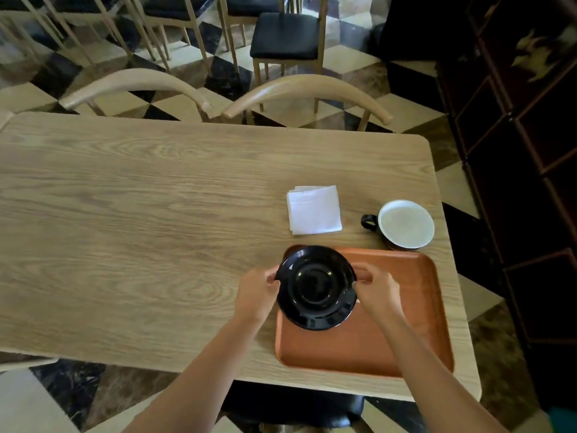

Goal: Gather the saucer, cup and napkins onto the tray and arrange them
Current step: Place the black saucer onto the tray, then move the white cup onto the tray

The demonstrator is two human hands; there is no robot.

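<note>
Both hands, left hand point(256, 292) and right hand point(378, 293), pinch the black saucer point(316, 287) over the tray point(406, 339) at lower right; recommend lowering it level, rims released together.

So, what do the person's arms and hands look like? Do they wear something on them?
Both forearms are bare up to the bottom edge of the picture; no sleeves show. The left hand and the right hand wear no gloves, and I see no watch, bracelet or ring.
</note>
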